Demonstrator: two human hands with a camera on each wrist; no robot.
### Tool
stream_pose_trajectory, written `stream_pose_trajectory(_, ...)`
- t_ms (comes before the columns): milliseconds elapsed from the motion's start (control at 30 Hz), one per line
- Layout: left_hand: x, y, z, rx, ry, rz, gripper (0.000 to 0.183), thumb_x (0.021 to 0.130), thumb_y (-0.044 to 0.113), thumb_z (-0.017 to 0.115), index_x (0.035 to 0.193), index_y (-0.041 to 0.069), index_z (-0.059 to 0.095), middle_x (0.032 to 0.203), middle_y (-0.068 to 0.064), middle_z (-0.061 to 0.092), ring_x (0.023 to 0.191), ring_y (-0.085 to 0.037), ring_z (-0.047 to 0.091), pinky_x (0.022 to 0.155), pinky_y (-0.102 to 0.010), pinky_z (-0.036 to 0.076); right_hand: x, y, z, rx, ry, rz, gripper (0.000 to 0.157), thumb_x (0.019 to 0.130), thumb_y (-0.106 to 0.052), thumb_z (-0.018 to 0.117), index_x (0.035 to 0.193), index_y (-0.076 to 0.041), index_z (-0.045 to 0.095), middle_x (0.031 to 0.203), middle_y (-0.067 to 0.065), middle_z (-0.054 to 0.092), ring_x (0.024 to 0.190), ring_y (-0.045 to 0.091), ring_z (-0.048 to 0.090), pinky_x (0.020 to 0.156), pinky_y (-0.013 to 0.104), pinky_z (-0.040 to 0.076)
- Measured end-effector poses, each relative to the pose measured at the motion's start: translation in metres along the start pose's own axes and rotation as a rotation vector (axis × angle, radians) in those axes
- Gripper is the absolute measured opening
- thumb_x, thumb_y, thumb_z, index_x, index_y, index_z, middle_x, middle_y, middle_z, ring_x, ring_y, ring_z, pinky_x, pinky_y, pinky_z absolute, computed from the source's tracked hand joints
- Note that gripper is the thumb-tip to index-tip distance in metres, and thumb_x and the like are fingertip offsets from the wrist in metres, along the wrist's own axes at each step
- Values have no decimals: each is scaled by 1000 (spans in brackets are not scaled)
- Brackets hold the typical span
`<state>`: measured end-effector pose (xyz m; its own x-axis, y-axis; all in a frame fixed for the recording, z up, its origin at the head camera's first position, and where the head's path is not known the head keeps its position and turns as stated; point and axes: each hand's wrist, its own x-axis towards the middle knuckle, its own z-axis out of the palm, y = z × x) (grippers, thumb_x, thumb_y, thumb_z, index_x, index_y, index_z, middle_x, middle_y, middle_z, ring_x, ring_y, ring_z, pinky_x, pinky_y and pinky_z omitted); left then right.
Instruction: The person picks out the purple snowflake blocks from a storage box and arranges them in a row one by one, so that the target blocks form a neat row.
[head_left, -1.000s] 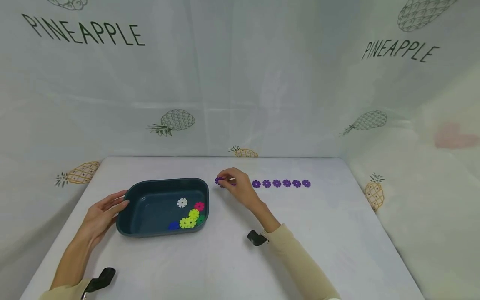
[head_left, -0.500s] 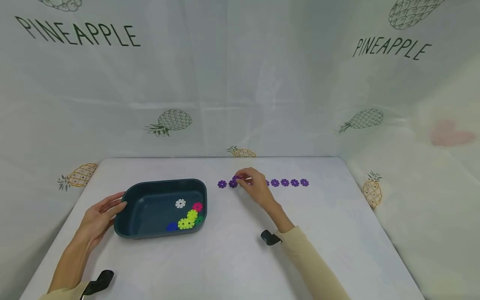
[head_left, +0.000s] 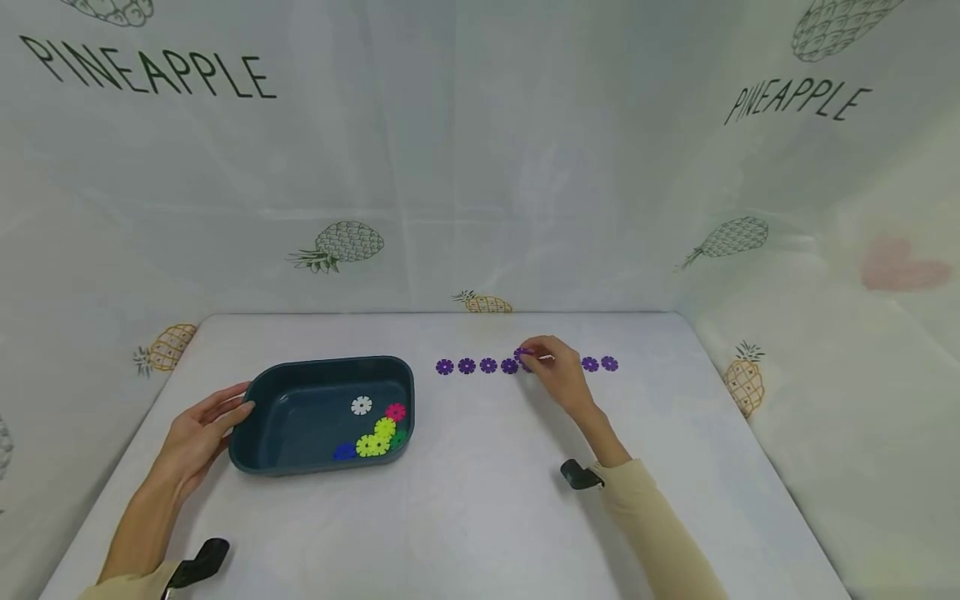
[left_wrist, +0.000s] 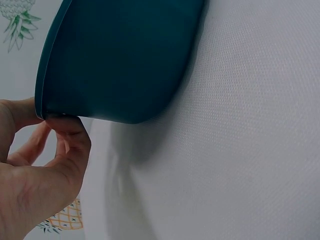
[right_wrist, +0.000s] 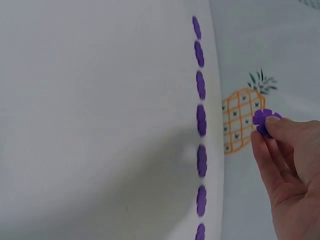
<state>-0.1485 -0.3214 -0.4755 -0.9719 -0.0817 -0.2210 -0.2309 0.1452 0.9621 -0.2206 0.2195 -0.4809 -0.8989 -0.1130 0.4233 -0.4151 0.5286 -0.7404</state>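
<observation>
My right hand pinches a purple flower-shaped disc between thumb and fingertips, held above a straight row of purple flower discs on the table. The hand hides part of that row in the head view. At the left, my left hand grips the rim of a dark teal basin by its left end, thumb on the edge and fingers beneath, as the left wrist view shows. Inside the basin lie a white flower disc, a pink one, several yellow ones, a green one and blue.
A white cloth covers the table. Behind it hangs a pale curtain printed with pineapples, meeting the table's far edge close behind the row.
Holding the purple disc, my right hand has travelled rightward along the row, uncovering more discs on its left. The left hand and basin stay in place.
</observation>
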Motion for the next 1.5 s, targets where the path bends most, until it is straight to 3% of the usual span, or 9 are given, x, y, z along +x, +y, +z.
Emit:
stream_pose_trajectory(500, -1, 0, -1, -26, 14, 5, 54, 97, 32, 74, 146, 19, 56, 113, 20, 57, 97, 5, 58, 74, -15, 50, -21, 37, -40, -30, 94, 135, 20, 93, -2, 75, 112, 1, 72, 106, 17, 72, 98, 31, 69, 84, 15, 53)
stream_pose_trajectory(667, -1, 0, -1, 26, 25, 7, 55, 97, 35, 73, 147, 19, 55, 114, 20, 55, 97, 4, 57, 74, -16, 50, -26, 48, -54, -10, 116, 212, 20, 96, -5, 73, 114, 2, 71, 109, 17, 72, 100, 25, 67, 86, 11, 50)
stream_pose_trajectory(1000, -3, 1, -1, -25, 8, 19, 53, 98, 31, 73, 147, 20, 56, 114, 20, 56, 98, 5, 57, 74, -15, 50, -40, 70, -82, 23, 196, 347, 28, 100, -13, 70, 123, 1, 69, 113, 21, 68, 96, 6, 62, 81, 8, 47)
stream_pose_trajectory(1200, -3, 0, 0, 26, 15, 10, 57, 98, 36, 72, 150, 19, 53, 116, 20, 54, 99, 6, 57, 76, -15, 50, -44, 79, -93, 57, 249, 502, 32, 101, -20, 70, 128, -2, 68, 116, 14, 67, 94, 0, 61, 78, 10, 49)
stream_pose_trajectory(1333, -3, -1, 1, 27, 16, 12, 56, 98, 36, 72, 149, 20, 54, 115, 20, 54, 99, 6, 56, 77, -15, 50, -46, 86, -100, 51, 290, 539, 33, 101, -22, 69, 128, -2, 68, 111, 3, 67, 93, -1, 60, 79, 9, 49)
stream_pose_trajectory(1500, -3, -1, 3, 22, 15, 4, 56, 98, 35, 72, 149, 20, 54, 114, 21, 55, 99, 5, 56, 77, -15, 50, -50, 93, -109, 43, 332, 560, 33, 100, -19, 70, 127, 0, 68, 107, 2, 68, 88, -4, 59, 77, 8, 49)
